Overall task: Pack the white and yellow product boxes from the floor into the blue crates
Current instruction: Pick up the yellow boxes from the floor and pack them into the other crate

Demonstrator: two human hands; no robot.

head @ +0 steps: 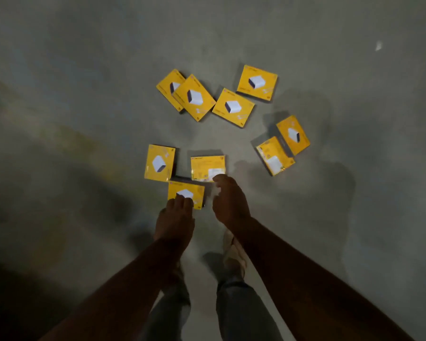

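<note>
Low in the centre of the frame, the left hand (pixel 174 221) reaches down with straight fingers whose tips overlap the near edge of a flat yellow cardboard product box printed with a white cube (pixel 186 194); whether they touch it I cannot tell. The right hand (pixel 229 201), just right of that box, has loosely curled fingers and holds nothing, its fingertips overlapping the lower right corner of a second yellow box lying label-side up (pixel 207 167). Seven more matching yellow boxes lie scattered on the grey concrete floor (pixel 84 94), from mid-left to upper centre and right, some overlapping.
</note>
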